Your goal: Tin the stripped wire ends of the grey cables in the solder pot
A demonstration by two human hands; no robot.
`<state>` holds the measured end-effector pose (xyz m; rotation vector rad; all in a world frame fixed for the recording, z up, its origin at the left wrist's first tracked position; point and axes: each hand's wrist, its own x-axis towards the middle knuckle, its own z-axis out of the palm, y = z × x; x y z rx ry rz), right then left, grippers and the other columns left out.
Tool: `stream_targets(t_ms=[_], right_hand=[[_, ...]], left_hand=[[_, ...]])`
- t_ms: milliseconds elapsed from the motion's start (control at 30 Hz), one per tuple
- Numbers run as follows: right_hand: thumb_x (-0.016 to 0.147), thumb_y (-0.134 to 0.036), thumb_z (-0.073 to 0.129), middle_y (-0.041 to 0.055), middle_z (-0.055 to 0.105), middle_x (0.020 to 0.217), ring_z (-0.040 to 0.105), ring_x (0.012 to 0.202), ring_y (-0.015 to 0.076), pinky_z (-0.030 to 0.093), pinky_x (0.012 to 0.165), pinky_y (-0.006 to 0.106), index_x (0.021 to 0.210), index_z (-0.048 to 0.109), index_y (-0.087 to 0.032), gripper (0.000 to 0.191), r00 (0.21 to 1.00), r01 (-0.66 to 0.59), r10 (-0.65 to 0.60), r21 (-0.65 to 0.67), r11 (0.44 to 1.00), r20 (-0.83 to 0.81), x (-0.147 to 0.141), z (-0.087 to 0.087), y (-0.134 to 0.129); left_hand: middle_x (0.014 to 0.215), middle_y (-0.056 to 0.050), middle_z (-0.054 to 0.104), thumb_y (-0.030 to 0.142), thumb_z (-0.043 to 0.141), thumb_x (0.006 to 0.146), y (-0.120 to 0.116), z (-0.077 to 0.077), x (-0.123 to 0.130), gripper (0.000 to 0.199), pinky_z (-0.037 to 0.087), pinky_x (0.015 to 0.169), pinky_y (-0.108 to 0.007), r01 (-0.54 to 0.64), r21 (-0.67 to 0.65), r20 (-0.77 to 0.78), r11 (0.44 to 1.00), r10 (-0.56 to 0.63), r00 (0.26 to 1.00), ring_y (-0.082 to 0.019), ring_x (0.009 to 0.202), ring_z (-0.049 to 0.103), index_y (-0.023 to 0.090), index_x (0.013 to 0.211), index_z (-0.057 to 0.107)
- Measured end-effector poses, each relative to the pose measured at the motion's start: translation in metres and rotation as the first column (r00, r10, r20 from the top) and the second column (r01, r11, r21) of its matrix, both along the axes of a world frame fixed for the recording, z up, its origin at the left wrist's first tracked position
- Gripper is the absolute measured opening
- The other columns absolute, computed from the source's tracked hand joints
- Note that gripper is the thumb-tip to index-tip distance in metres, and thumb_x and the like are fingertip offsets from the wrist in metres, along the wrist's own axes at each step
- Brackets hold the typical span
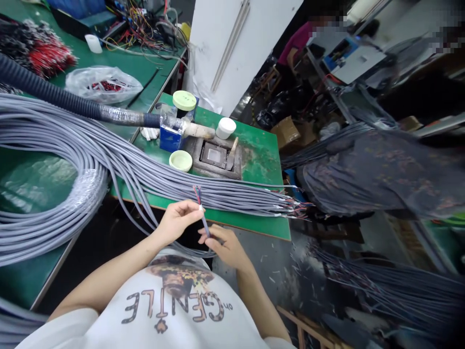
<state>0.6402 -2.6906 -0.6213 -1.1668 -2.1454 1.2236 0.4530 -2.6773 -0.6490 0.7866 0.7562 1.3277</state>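
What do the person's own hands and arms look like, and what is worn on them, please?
The left hand and right hand are both ungloved, with no watch or bracelet visible at either wrist. The forearms are uncovered. Short, plain white sleeves show near the shoulders, part of a white shirt with dark lettering.

Single grey cable (205, 227), slim, round, held between fingers of left hand (180, 219) just below its tip and fingers of right hand (225, 245) lower down. Upper end tilted slightly left, outer jacket off, red, blue and dark wires spread upward; white band at their base. Beyond it, grey cable bundle (218, 196) lying lengthwise across green tabletop (263, 148), loose-wired ends gathered near right edge, red and white strands showing.
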Motion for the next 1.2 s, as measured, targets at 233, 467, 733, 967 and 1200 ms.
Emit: stream_targets(t_ms=[233,467,733,967,1200], right_hand=[[0.086,-0.053,0.052,0.0017,0.062,0.05,0.048,0.039,0.0094,0.04,0.042,0.021,0.077,0.069,-0.014,0.044,0.941,0.009,-0.108,-0.297,0.955,-0.32,-0.024,-0.009,0.012],[0.086,-0.034,0.053,-0.0022,0.056,0.045,0.048,0.042,0.0083,0.039,0.047,0.02,0.066,0.066,-0.018,0.029,0.942,0.306,-0.305,-0.013,0.952,-0.138,-0.042,-0.007,0.008],[0.087,-0.031,0.052,-0.0024,0.054,0.046,0.048,0.045,0.008,0.037,0.051,0.021,0.058,0.061,-0.018,0.033,0.957,0.28,-0.274,0.054,0.958,-0.1,-0.048,-0.004,0.007],[0.079,-0.046,0.06,-0.0032,0.056,0.045,0.045,0.035,0.0085,0.035,0.039,0.021,0.076,0.065,-0.016,0.03,0.896,0.129,-0.3,-0.455,0.881,-0.327,-0.046,-0.009,0.02],[0.075,-0.048,0.067,-0.0053,0.053,0.041,0.041,0.031,0.007,0.032,0.035,0.019,0.074,0.061,-0.018,0.031,0.791,0.074,-0.358,-0.504,0.861,-0.496,-0.06,0.002,0.037]], left_hand=[[0.069,-0.001,0.06,0.033,0.076,0.071,-0.004,0.001,0.002,0.021,0.047,0.056,-0.022,0.129,0.09,-0.013,0.988,-0.129,0.992,-0.009,0.056,0.055,0.014,0.074,0.069],[0.067,0.002,0.058,0.029,0.079,0.067,0.004,-0.009,-0.014,0.021,0.044,0.058,-0.018,-0.263,0.017,-0.072,0.965,0.264,0.962,-0.007,0.06,0.05,0.017,0.08,0.068],[0.069,0.0,0.063,0.029,0.08,0.065,0.013,0.005,-0.016,0.02,0.045,0.058,-0.02,-0.291,0.038,-0.045,0.956,0.293,0.955,-0.009,0.059,0.053,0.016,0.075,0.067],[0.069,-0.001,0.065,0.026,0.077,0.07,0.008,0.005,-0.013,0.011,0.047,0.062,-0.023,-0.337,0.204,-0.13,0.919,0.367,0.921,-0.011,0.065,0.058,0.018,0.07,0.07],[0.063,0.0,0.057,0.022,0.078,0.069,0.006,0.004,-0.009,0.005,0.043,0.059,-0.023,-0.33,0.351,-0.173,0.876,0.407,0.897,-0.011,0.061,0.052,0.021,0.07,0.073]])
